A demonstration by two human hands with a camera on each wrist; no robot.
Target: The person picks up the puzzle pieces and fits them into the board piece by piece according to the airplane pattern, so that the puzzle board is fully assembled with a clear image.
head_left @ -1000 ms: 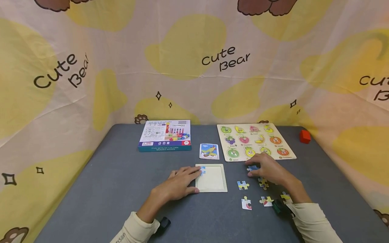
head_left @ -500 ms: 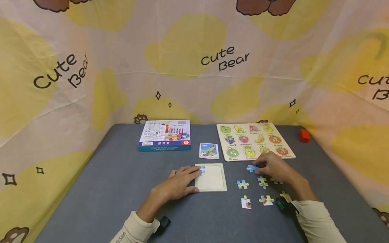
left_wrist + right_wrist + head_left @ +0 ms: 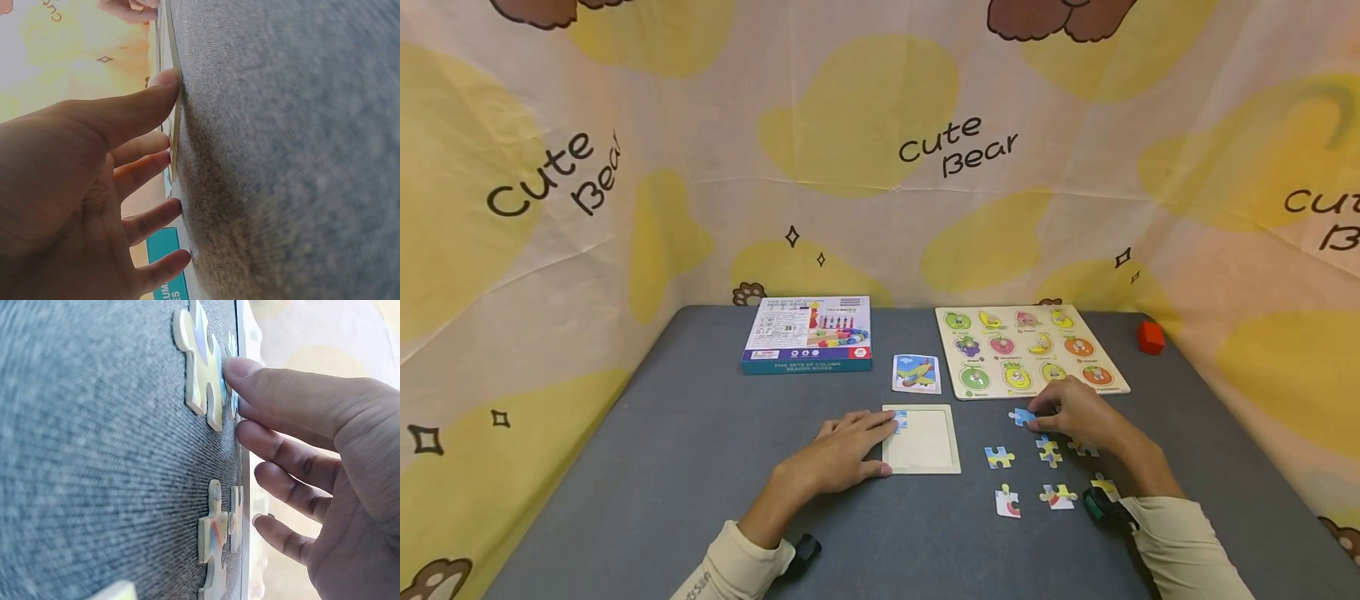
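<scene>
On the right half of the table [image 3: 685, 458], nearest, lies a white-and-pink puzzle piece [image 3: 1008, 504]. Farther, the left hand [image 3: 842, 457] rests on the left side of the puzzle tray [image 3: 956, 442]; its fingers are spread and grip nothing. The blue puzzle piece [image 3: 1021, 417] lies to the right of the tray, about level with its far right corner. Its longer direction seems to run along the table's far edge. The right hand [image 3: 1081, 417] is the nearer one: thumb and index finger, narrow, pinch the piece's right end. Behind, toward the far edge, lies the fruit board [image 3: 1022, 333].
</scene>
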